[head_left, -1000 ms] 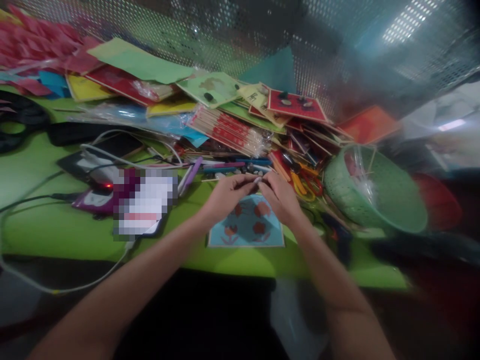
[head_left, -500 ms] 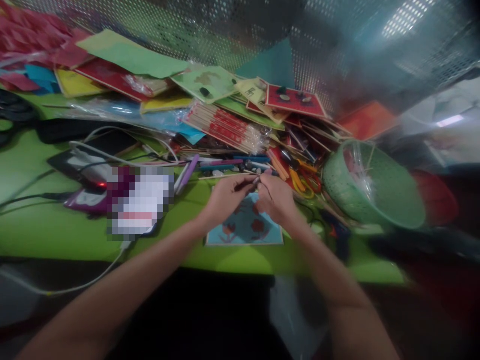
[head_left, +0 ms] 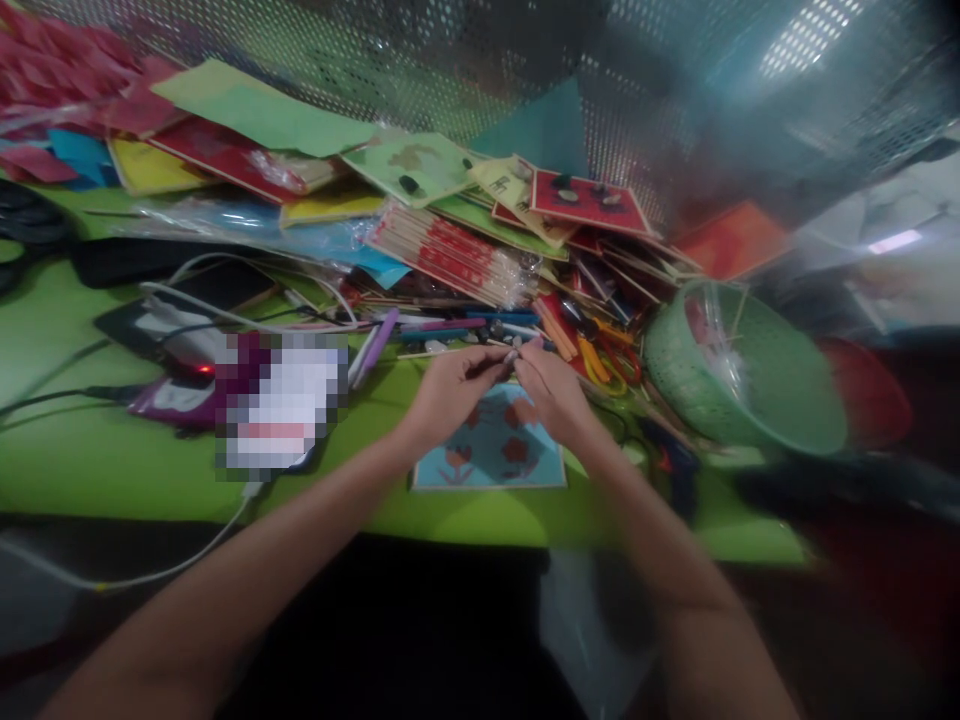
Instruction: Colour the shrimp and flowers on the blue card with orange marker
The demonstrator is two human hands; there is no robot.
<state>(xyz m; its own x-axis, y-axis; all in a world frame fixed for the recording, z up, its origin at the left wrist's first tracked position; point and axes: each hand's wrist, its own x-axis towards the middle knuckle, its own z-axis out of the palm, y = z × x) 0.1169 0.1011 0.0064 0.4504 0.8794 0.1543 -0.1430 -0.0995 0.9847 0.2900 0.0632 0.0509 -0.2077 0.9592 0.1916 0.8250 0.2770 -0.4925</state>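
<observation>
My left hand (head_left: 454, 392) and my right hand (head_left: 553, 392) meet fingertip to fingertip above a light blue card (head_left: 491, 455) with orange-red flower shapes, lying on the green table (head_left: 90, 450). Both hands are closed in a pinch around a small dark, thin object (head_left: 510, 360) held between them; it is too small and blurred to name. Just beyond the fingertips lies a row of pens and sticks (head_left: 450, 328).
A heap of coloured cards and paper (head_left: 450, 190) covers the back of the table. A green basket (head_left: 742, 370) stands at the right, orange scissors (head_left: 607, 362) beside it. Phones and cables (head_left: 187, 340) lie at the left. A perforated metal wall (head_left: 420, 60) stands behind.
The view has shifted slightly up and left. Both hands stay pinched together over the blue card, with only small finger movements.
</observation>
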